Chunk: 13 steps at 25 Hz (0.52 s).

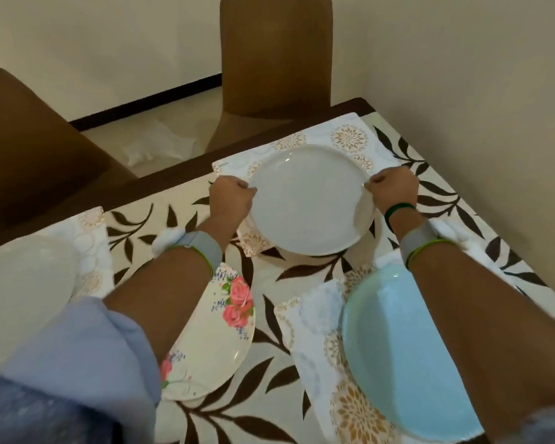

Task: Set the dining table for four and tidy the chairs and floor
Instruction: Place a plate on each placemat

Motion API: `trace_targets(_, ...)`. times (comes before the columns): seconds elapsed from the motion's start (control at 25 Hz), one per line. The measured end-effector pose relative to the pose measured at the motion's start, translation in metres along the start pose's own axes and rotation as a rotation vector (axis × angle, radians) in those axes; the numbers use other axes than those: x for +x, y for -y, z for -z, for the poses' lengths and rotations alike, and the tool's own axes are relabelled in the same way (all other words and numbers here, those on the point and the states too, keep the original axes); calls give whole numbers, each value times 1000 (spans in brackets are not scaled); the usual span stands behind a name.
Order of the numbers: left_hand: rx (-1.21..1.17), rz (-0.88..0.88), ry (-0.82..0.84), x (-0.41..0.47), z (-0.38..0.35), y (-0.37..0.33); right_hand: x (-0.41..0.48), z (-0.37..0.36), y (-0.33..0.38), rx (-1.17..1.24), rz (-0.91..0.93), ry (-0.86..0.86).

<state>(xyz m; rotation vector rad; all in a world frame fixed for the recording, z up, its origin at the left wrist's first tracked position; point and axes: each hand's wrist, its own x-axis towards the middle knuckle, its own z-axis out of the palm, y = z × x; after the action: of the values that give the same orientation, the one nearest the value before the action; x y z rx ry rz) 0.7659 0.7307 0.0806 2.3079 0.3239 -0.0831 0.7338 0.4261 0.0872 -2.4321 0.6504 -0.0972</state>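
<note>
A plain white plate (308, 200) rests over a patterned placemat (350, 136) at the table's far side. My left hand (233, 200) grips its left rim and my right hand (393, 187) grips its right rim. Closer to me, a rose-patterned plate (218, 331) lies under my left forearm. A light blue plate (394, 347) sits on another placemat (314, 341) under my right forearm. Another white plate (23, 283) rests on a placemat (90, 232) at the left.
The table (173, 177) wears a cream cloth with brown leaves. Two brown chairs stand beyond it, one (276, 56) behind the far plate and one (29, 149) at the left. Crumpled white paper (161, 145) lies on the floor between them. A wall (478, 75) borders the table's right side.
</note>
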Motion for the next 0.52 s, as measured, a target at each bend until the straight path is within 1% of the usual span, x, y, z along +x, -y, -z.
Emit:
trace_targets(0.08,30,-11,7,40,-17,-5,32,-14,3,-8,-11,-24)
trace_targets(0.2,19,-1,9,75,-40,-3,64,-34,4,-37,-19,-40)
trace_targets(0.32,-8,69,9,87,-54,5,84,-48,6,-75,-31,-38)
trace_targets(0.52,-12,109,23,92,-63,10,87,-53,0,-108,-46,-37)
